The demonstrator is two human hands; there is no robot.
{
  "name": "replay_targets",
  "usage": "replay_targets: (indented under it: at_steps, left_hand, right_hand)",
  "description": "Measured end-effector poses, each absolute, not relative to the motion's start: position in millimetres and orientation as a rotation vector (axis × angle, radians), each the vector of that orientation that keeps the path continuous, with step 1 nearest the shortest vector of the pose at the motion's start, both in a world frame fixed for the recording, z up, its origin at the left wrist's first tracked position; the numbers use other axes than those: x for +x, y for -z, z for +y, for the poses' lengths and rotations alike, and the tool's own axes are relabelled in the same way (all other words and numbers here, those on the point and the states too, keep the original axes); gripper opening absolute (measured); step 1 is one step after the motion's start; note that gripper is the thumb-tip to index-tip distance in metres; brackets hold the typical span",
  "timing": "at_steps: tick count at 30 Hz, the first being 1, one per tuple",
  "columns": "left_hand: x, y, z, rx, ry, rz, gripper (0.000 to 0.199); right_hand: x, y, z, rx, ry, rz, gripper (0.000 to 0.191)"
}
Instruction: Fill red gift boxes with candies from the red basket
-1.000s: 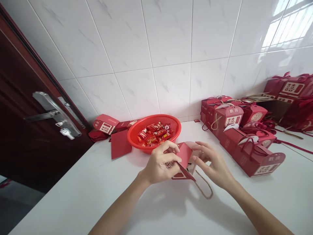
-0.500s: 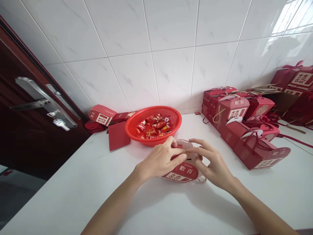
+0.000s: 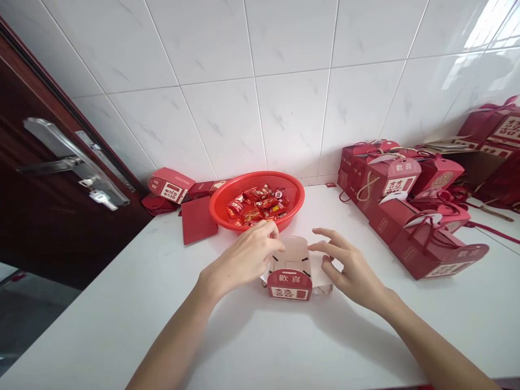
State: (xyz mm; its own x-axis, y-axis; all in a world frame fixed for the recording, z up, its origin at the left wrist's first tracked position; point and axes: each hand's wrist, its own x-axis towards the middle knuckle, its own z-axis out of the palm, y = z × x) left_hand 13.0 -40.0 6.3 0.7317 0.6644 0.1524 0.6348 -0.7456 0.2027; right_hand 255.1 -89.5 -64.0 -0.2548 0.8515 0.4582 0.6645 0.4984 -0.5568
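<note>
A small red gift box (image 3: 289, 285) with white characters on its front stands on the white table, its top open and its pale inside showing. Its side flaps are spread outward, and twisted cord shows under the right one. At the box's left edge hovers my left hand (image 3: 249, 252), fingers loosely bent and apart, with nothing visible in it. To the right of the box is my right hand (image 3: 351, 268), fingers spread above the right flap and holding nothing. Behind the box, a red plastic basket (image 3: 298, 208) contains several wrapped candies (image 3: 255, 205).
Several red gift boxes (image 3: 402, 230) with cord handles stand in a group at the right, with more stacked beyond them. A flat red card (image 3: 199, 222) and further boxes (image 3: 171, 184) lie left of the basket. A dark door (image 3: 36, 216) with keys borders the table's left side.
The hands, close together over the box before, have moved apart. My left hand has shifted left and up. The box has turned to face me, and its opening now shows.
</note>
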Motion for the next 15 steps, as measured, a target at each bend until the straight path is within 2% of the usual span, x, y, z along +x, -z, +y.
replay_targets:
  at_steps: [3, 4, 7, 10, 15]
  left_hand:
    - [14, -8, -43, 2.645, -0.14, 1.175, 0.025]
    - [14, -9, -44, 2.571, -0.112, 1.223, 0.03]
    - [12, -14, -45, 2.411, -0.05, 1.287, 0.072]
    - [9, -17, -42, 2.343, 0.016, 1.293, 0.088]
    - [5, -16, -42, 2.326, 0.045, 1.235, 0.087]
  right_hand:
    - [257, 68, -87, -1.337, -0.339, -2.102, 0.033]
    - [257, 70, -86, -1.35, -0.315, -2.133, 0.033]
    - [256, 72, -86, -1.33, -0.183, -2.193, 0.033]
    - [253, 72, -86, -1.286, -0.103, -2.234, 0.032]
    - [254, 70, -86, -1.246, -0.22, -2.414, 0.071]
